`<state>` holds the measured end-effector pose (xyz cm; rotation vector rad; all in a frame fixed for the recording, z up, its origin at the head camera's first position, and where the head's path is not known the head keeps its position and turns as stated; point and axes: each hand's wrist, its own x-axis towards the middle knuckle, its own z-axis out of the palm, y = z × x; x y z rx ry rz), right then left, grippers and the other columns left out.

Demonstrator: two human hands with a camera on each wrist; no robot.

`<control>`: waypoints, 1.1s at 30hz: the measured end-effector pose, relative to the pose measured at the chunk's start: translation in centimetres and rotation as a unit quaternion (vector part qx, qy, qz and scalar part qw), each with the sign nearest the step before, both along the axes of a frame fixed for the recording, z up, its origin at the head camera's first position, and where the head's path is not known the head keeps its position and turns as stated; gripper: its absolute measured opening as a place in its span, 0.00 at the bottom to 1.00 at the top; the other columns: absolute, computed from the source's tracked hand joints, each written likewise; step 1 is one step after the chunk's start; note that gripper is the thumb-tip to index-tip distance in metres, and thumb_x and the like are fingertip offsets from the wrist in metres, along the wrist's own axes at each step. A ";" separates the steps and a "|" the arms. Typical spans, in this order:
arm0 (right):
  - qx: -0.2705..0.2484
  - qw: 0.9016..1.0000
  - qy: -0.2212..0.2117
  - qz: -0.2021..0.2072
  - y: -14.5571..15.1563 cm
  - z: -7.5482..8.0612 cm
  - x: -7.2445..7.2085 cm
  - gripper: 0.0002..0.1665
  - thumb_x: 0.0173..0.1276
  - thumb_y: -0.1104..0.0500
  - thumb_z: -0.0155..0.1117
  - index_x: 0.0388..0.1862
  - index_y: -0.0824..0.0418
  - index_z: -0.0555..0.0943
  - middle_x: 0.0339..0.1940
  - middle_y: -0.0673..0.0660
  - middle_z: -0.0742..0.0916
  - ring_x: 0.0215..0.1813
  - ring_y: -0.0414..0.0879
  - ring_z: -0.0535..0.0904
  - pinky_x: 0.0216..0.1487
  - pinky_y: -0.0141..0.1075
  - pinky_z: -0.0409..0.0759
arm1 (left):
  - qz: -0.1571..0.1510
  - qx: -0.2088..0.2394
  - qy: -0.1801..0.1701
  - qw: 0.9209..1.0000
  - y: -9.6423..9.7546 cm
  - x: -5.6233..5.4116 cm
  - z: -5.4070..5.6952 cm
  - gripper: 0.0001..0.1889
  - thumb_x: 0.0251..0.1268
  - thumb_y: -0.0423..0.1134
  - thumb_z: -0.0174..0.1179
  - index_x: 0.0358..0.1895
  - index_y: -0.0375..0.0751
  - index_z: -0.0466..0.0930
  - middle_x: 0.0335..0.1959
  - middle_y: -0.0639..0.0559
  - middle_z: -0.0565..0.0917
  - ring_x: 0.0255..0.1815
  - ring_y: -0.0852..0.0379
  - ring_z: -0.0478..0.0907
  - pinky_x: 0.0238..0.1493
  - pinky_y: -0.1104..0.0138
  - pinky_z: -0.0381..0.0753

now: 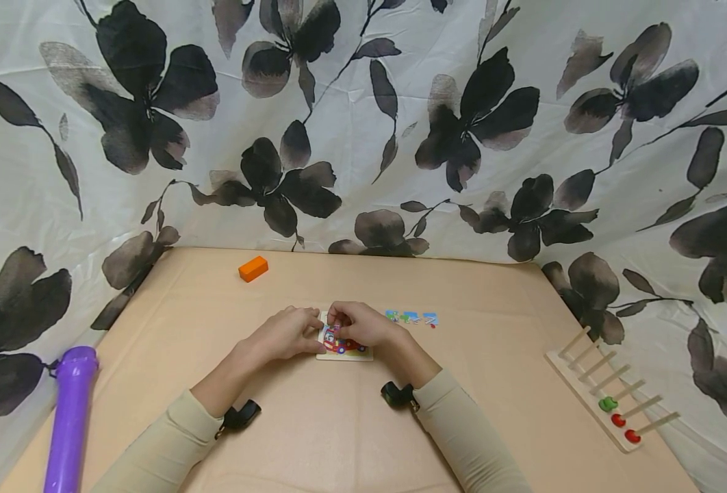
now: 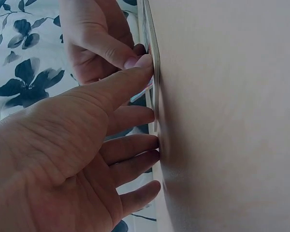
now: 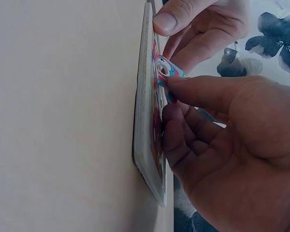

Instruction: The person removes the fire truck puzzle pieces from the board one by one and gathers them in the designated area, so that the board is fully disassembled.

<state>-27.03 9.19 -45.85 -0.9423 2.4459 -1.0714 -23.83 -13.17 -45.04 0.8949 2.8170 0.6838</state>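
Observation:
A small puzzle board (image 1: 346, 357) with a red vehicle picture lies flat on the table between both hands. My right hand (image 1: 365, 324) pinches a colourful puzzle piece (image 3: 165, 67) with an eye printed on it, tilted up against the board's face. At the board's left side is my left hand (image 1: 286, 333). Its thumb rests on the board's edge, and the other fingers reach down toward the table, nearly straight, as the left wrist view shows. Part of the board's picture is hidden under the right hand.
Several loose puzzle pieces (image 1: 410, 318) lie in a row right of the board. An orange block (image 1: 253, 269) sits farther back. On the right stands a wooden peg rack (image 1: 585, 387) with green and red beads. A purple tube (image 1: 70, 418) is at the left edge.

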 end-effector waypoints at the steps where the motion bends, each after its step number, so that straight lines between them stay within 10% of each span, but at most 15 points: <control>1: -0.002 1.000 -0.002 0.001 0.0 0.0 0.0 0.08 0.72 0.70 0.64 0.47 0.64 0.79 0.37 0.55 0.82 0.41 0.43 0.76 0.46 0.31 0.75 | 0.000 0.001 0.000 1.000 0.0 0.0 0.0 0.23 0.60 0.52 0.76 0.53 0.44 0.91 0.70 0.33 0.78 0.68 0.30 0.77 0.63 0.43 0.80; 14: -0.006 1.000 -0.013 0.007 0.1 0.1 0.1 0.04 0.76 0.67 0.60 0.47 0.62 0.79 0.36 0.52 0.81 0.40 0.42 0.76 0.44 0.30 0.74 | -0.004 0.007 0.004 1.000 -0.1 0.1 -0.2 0.23 0.60 0.51 0.76 0.54 0.43 0.90 0.69 0.34 0.79 0.68 0.32 0.78 0.66 0.43 0.78; 27: -0.013 1.000 -0.015 0.009 0.2 0.2 0.1 0.03 0.77 0.67 0.59 0.46 0.63 0.78 0.36 0.53 0.82 0.40 0.41 0.76 0.44 0.31 0.74 | -0.001 -0.006 0.002 1.000 0.3 -0.2 0.3 0.14 0.58 0.50 0.78 0.43 0.49 0.91 0.69 0.34 0.79 0.64 0.31 0.80 0.39 0.58 0.77; 33: -0.012 1.000 -0.015 0.010 0.2 0.1 0.0 0.03 0.77 0.67 0.58 0.46 0.62 0.78 0.35 0.52 0.82 0.39 0.40 0.75 0.43 0.30 0.74 | 0.006 -0.009 0.000 1.000 0.4 -0.1 0.3 0.18 0.57 0.50 0.78 0.48 0.47 0.91 0.69 0.35 0.80 0.63 0.33 0.81 0.43 0.56 0.79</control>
